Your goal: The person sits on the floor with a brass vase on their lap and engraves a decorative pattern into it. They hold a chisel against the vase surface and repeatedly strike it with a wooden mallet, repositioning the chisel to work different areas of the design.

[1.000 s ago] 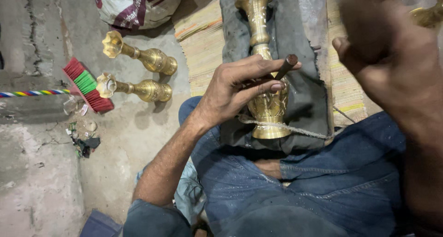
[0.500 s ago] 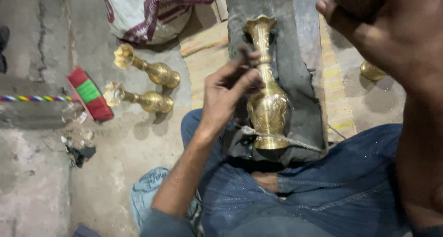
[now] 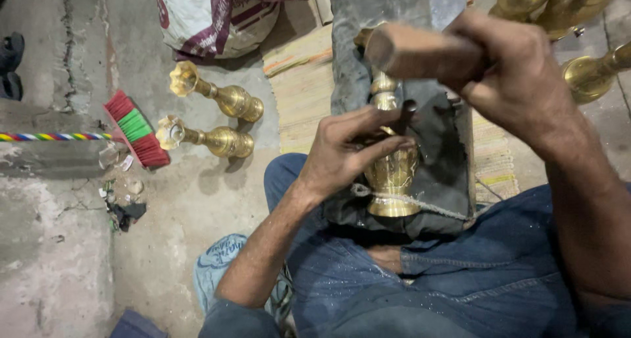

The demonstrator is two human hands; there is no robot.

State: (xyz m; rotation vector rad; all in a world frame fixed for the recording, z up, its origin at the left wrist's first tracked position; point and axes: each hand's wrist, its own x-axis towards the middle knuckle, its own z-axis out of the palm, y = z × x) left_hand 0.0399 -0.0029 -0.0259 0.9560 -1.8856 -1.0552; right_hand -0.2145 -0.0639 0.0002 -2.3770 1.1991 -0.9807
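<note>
Lying well out to the left of both hands: a red and green brush head on a striped multicoloured handle [image 3: 135,129], and just beside it two fluted golden brass vases [image 3: 213,118] resting on their sides on the bare grey concrete floor [image 3: 59,259], mouths pointing left.

Gripping at the centre: the left hand [image 3: 348,155], fingers curled and pinched around a short dark metal punch [image 3: 405,120], holding its tip down against the engraved golden brass vase [image 3: 391,173]. Resting directly under that hand, touching it, the vase is lying on a dark padded block [image 3: 355,55] across the blue-denim lap [image 3: 460,279], tied down near its foot with a loop of pale cord [image 3: 420,203]. Running straight away from the body: the vase's long axis, foot toward the lap, neck and mouth pointing away, up the frame, with the mouth hidden behind the mallet.

Hovering above and to the right: the right hand [image 3: 519,75], closed in a fist around the handle of a blunt brown wooden mallet [image 3: 420,48], its head poised over the punch and apart from it. Nearer to the vase: the left hand; raised clear of it: the right.

Showing beyond the right hand, partly cut off and blurred: probably more golden brass vessels [image 3: 578,22].
</note>
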